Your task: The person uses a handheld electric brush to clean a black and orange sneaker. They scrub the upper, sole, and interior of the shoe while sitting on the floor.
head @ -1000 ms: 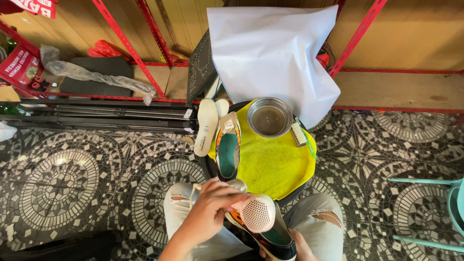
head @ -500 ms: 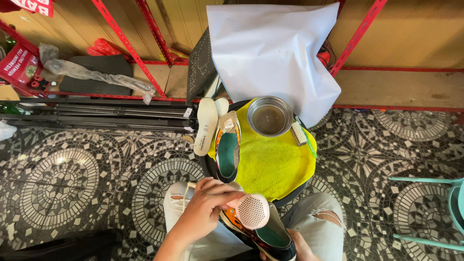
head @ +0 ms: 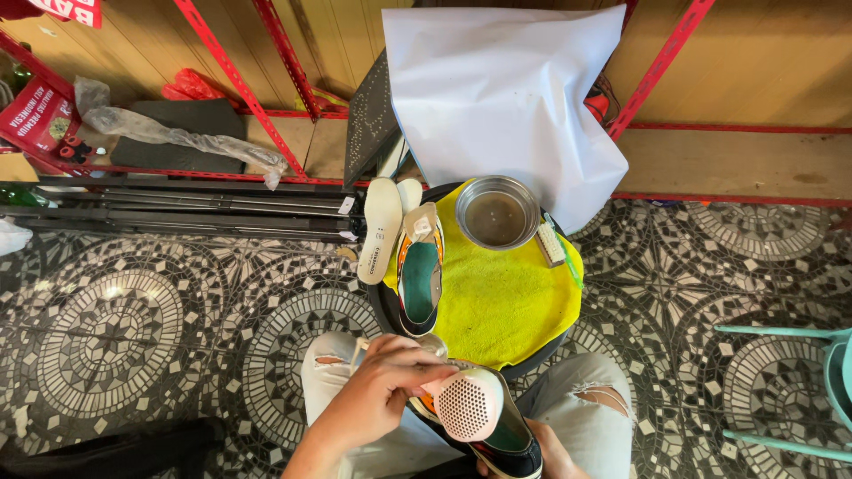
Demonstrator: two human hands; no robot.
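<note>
From the head camera, looking down, the left hand is closed around a small pink dryer, whose round perforated face points up toward the camera. The dryer sits just over the opening of a dark shoe that rests on the person's lap at the near edge. The right hand is under the shoe's right side, mostly hidden, and appears to hold it; I cannot tell how its fingers stand.

Just beyond the knees in torn light jeans stands a small round desk covered by a yellow cloth. On the cloth's left side lies a second shoe with a teal lining, opening upward, toe toward the near side. At the cloth's far edge sits a round metal bowl with murky liquid, and a small brush lies touching its right side.

A pale insole leans off the desk's left edge, with another just beside it. A large white sheet of paper hangs behind the desk, against red shelving. The floor is patterned tile.
</note>
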